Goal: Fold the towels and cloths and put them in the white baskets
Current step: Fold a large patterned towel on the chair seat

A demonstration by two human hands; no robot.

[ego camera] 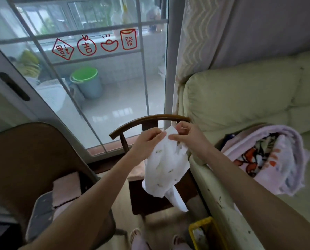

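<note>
Both hands meet at the top edge of a white cloth [166, 165] with small printed marks. The left hand [147, 141] has its fingers curled round the upper left part of the fabric, and the right hand [188, 137] pinches the upper right part between thumb and fingers, so each grip is narrow and closed on the cloth. The two grips sit close together, almost touching, and the cloth between them is bunched rather than stretched flat.

Below the hands the cloth hangs free in the air in loose folds, with one tail dangling lowest. It rests on nothing; it hangs over the seat of a dark wooden chair [150, 121] that stands between a brown table [33, 159] on the left and the armrest of a pale green sofa [241, 98] on the right. A pink patterned blanket [269, 159] lies in a heap on the sofa seat near that armrest.

This looks like the start of folding one cloth: the hands seem to be searching for its corners or top hem. The next move probably calls for sliding the grips apart along the edge until the cloth hangs flat, then bringing edge to edge. No white basket is plainly visible; a yellow-rimmed container [204, 230] shows at the bottom.
</note>
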